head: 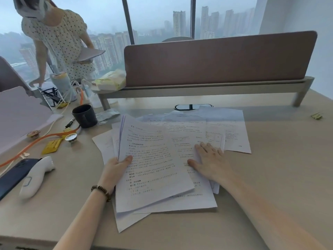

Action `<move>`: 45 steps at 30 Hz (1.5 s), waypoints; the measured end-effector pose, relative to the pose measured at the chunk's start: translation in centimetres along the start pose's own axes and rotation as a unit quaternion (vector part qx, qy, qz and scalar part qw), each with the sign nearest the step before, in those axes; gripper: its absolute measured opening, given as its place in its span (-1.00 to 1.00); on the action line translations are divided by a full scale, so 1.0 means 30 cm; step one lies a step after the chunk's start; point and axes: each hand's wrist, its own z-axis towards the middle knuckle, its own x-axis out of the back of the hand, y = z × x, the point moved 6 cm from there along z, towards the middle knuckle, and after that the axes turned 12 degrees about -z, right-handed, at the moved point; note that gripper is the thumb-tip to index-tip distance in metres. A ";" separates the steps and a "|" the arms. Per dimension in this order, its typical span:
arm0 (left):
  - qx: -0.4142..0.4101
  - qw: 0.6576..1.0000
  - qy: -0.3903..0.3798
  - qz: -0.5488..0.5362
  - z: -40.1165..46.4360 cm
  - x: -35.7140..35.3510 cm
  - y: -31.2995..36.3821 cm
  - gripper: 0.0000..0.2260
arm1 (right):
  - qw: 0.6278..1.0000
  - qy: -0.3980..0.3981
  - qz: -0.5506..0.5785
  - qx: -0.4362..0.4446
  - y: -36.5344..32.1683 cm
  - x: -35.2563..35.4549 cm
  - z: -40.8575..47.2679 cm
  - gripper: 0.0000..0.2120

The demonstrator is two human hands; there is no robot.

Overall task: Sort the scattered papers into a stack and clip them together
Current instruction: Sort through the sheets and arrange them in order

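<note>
A: Where are the papers?
B: Fanned across the bench (270, 177). Left hand (115, 168) pinches a thin sheaf (153, 165) at its left edge; right hand (209, 161) lies flat, open, on loose sheets (230, 130) just right of that grip.
A: Handling?
B: Likely light, floppy, slippery; grip the edges.

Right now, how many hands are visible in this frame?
3. The wearer's left hand grips a bundle of sheets; the right hand lies flat on the spread papers; a second person's hand rests far left. That person's other hand is hidden.
</note>
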 end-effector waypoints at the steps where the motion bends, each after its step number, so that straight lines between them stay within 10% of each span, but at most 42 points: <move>1: -0.001 1.000 -0.003 0.002 0.008 -0.014 0.001 -0.81 | 1.000 0.001 0.000 -0.002 0.012 0.001 0.000 -0.25; 30: -0.049 0.990 -0.064 0.120 0.115 -0.406 0.019 -0.77 | 0.961 0.070 0.208 -0.166 0.328 0.065 -0.024 -0.36; 39: -0.057 0.990 -0.065 0.109 0.097 -0.409 0.031 -0.78 | 0.831 0.139 0.493 -0.217 0.378 0.047 -0.023 -0.32; 45: -0.020 0.997 -0.077 -0.010 0.088 -0.400 0.025 -0.83 | 0.823 0.134 0.505 -0.223 0.387 0.041 -0.026 -0.48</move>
